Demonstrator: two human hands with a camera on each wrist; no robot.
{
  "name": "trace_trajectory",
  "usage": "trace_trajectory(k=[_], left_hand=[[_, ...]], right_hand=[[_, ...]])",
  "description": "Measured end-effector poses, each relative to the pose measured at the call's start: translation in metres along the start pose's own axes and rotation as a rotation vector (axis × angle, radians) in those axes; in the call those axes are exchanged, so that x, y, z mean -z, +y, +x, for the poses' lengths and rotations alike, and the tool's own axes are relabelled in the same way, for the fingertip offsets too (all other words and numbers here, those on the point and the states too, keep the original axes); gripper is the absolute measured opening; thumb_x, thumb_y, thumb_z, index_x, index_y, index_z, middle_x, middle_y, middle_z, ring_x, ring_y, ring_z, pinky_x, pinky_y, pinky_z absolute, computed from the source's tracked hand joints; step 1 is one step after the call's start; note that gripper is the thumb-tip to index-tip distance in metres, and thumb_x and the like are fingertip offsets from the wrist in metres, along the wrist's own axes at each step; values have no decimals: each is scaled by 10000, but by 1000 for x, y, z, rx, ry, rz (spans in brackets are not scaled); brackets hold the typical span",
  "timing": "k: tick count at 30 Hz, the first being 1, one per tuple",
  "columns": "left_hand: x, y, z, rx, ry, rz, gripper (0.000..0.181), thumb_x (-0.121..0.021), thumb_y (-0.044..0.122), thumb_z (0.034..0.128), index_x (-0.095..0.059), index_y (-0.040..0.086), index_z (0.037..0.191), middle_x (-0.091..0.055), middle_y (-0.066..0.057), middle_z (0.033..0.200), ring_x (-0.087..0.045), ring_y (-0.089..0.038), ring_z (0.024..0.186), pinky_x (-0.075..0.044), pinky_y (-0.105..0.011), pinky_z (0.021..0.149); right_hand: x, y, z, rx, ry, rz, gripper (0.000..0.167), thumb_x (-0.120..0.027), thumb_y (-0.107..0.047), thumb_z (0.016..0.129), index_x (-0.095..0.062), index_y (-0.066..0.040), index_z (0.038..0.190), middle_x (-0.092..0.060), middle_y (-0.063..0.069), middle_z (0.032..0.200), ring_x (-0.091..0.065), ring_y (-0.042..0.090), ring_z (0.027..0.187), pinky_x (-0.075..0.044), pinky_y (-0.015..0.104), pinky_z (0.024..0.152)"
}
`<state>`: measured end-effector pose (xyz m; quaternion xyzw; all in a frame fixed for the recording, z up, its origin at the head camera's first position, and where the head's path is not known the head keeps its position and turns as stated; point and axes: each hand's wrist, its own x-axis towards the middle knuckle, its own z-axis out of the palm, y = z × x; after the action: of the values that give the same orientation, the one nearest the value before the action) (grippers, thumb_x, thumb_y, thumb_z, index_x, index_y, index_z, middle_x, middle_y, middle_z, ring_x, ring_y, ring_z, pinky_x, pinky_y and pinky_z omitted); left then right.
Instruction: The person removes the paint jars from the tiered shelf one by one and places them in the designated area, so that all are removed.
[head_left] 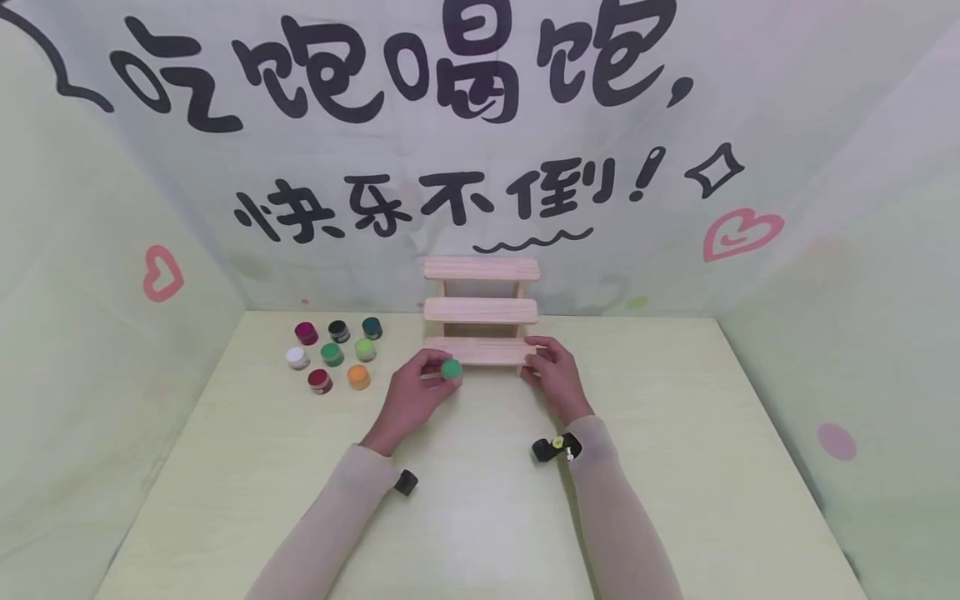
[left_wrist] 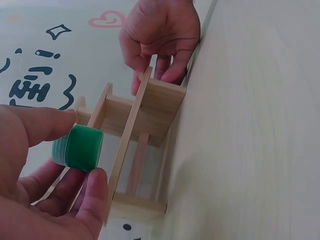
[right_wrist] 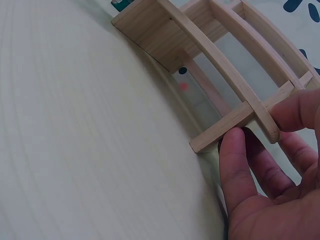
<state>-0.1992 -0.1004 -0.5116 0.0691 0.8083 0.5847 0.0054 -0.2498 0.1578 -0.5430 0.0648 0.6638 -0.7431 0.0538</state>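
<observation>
My left hand [head_left: 415, 393] pinches a small green paint jar [head_left: 452, 369] between thumb and fingers, in front of the left end of a three-step wooden stand [head_left: 480, 311]. The left wrist view shows the jar [left_wrist: 85, 148] tipped on its side, apart from the table, its ridged cap toward the palm. My right hand [head_left: 559, 382] holds the right end of the stand's lowest step. Seen in the right wrist view, the thumb is on the step's upper side and the fingers [right_wrist: 234, 162] are below it, against the side support. The stand's steps carry nothing.
Several small paint jars stand at the back left of the table, among them a white jar [head_left: 297, 358], an orange jar [head_left: 358, 377] and a dark red jar [head_left: 320, 382]. A printed cloth backdrop [head_left: 375, 275] rises right behind the stand.
</observation>
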Motion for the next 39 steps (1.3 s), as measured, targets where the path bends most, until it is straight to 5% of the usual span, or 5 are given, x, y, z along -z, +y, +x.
trace_trajectory(k=[16, 28, 39], left_hand=[[63, -13, -19, 12, 130, 88, 407, -690, 433, 721, -525, 302, 1070, -547, 113, 1052, -535, -96, 985, -491, -235, 766], [111, -16, -34, 90, 192, 106, 466, -693, 420, 721, -518, 265, 1125, -534, 84, 1096, -562, -153, 965, -505, -241, 725], [158, -40, -43, 198, 356, 235, 541, -634, 507, 728, -480, 274, 1191, -502, 77, 1106, -501, -154, 1006, -496, -211, 710]], right_hand=[[-2, -2, -2, 1, 17, -23, 317, -577, -53, 814, -565, -148, 1116, -552, 171, 983, -584, 240, 855, -502, 374, 760], [-2, -5, -3, -9, 18, -22, 307, -580, -62, 813, -570, -161, 1104, -550, 157, 994, -579, 239, 858, -506, 362, 751], [-2, -7, -5, -28, 12, -7, 302, -575, -59, 824, -566, -163, 1107, -545, 163, 992, -573, 249, 869, -504, 353, 757]])
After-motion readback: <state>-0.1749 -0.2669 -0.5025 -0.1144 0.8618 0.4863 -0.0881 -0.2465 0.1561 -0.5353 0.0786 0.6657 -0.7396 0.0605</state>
